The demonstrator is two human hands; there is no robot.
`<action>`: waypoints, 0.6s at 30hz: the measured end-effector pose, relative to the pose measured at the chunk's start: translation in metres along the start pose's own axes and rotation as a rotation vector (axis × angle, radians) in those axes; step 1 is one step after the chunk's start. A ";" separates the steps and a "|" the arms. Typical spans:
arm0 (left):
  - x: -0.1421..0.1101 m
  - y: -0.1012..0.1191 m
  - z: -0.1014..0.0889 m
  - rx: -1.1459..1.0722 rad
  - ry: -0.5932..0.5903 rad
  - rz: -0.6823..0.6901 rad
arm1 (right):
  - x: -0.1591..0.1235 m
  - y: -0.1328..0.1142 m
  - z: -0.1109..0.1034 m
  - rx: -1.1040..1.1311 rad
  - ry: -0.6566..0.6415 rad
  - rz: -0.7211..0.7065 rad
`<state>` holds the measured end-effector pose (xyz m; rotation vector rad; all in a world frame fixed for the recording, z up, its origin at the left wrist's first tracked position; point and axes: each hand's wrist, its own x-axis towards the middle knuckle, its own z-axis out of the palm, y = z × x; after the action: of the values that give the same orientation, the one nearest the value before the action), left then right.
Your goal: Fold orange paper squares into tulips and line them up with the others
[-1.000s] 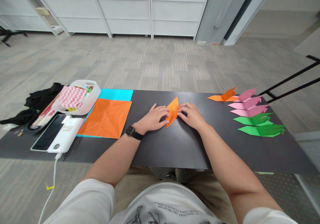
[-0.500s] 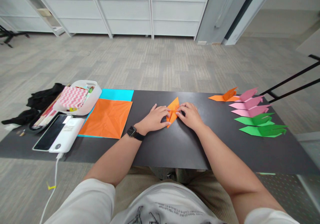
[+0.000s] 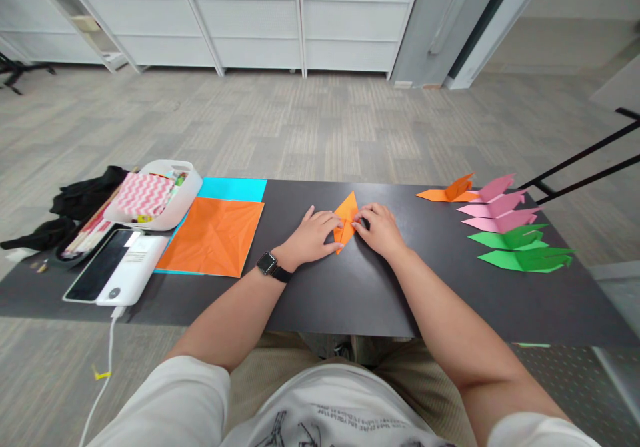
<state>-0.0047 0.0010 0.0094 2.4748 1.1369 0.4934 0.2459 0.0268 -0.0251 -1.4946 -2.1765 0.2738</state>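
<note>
A small piece of folded orange origami paper (image 3: 347,208) lies on the dark table between my hands, with pointed ends at top and bottom. My left hand (image 3: 314,235), with a black watch (image 3: 267,264) on its wrist, grips the paper's left side between thumb and fingers. On the opposite side, my right hand (image 3: 384,231) pinches the paper's right edge between thumb and forefinger. My fingertips cover the middle of the folds.
Orange paper sheets (image 3: 215,237) lie left over blue sheets (image 3: 235,188). Further left are a white basket (image 3: 187,194), a phone (image 3: 103,267) and a cabled white power bank (image 3: 133,274). Folded orange (image 3: 447,192), pink (image 3: 500,214) and green birds (image 3: 525,258) line the right.
The hands and the folded paper stay nearly in place. The paper's top point sits very slightly higher and further left, and my left wrist has shifted slightly right.
</note>
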 end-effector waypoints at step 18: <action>-0.003 -0.002 -0.007 0.043 -0.087 0.039 | 0.000 -0.004 0.001 0.028 0.042 -0.023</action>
<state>-0.0109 0.0004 0.0139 2.5330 1.0773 0.3716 0.2421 0.0257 -0.0246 -1.4467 -2.1462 0.2619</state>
